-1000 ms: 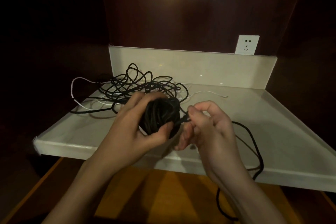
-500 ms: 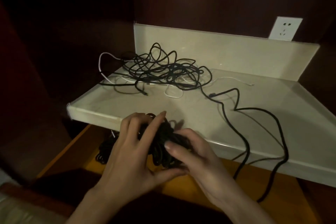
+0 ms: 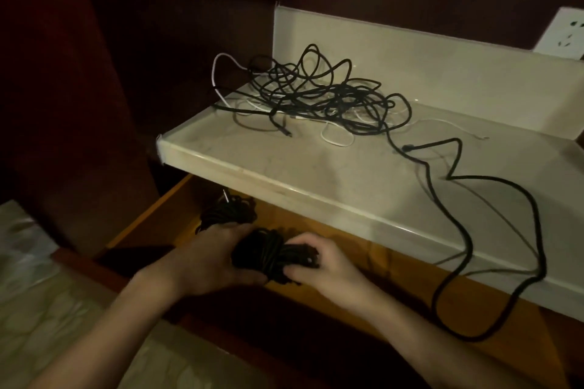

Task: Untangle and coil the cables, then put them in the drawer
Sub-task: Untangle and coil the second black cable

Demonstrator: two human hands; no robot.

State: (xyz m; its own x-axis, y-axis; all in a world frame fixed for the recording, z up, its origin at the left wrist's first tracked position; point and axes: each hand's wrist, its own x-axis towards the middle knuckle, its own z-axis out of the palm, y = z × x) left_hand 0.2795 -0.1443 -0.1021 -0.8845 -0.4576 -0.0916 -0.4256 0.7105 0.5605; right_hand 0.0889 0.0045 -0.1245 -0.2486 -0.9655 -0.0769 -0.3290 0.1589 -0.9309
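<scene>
A coiled black cable bundle sits low inside the open wooden drawer. My left hand grips its left side and my right hand grips its right side. Behind it in the drawer lies another black coil, partly under the shelf. On the pale stone shelf a tangle of black cables is mixed with thin white cable. One loose black cable runs from the tangle over the shelf's front edge and hangs down over the drawer.
A white wall socket sits above the shelf's back panel at the right. Dark wooden walls close in the left and back. Pale bedding lies at the lower left beside the drawer front.
Both hands have carried the black coil down from above the shelf into the drawer. My view has turned left and downward, showing more of the drawer.
</scene>
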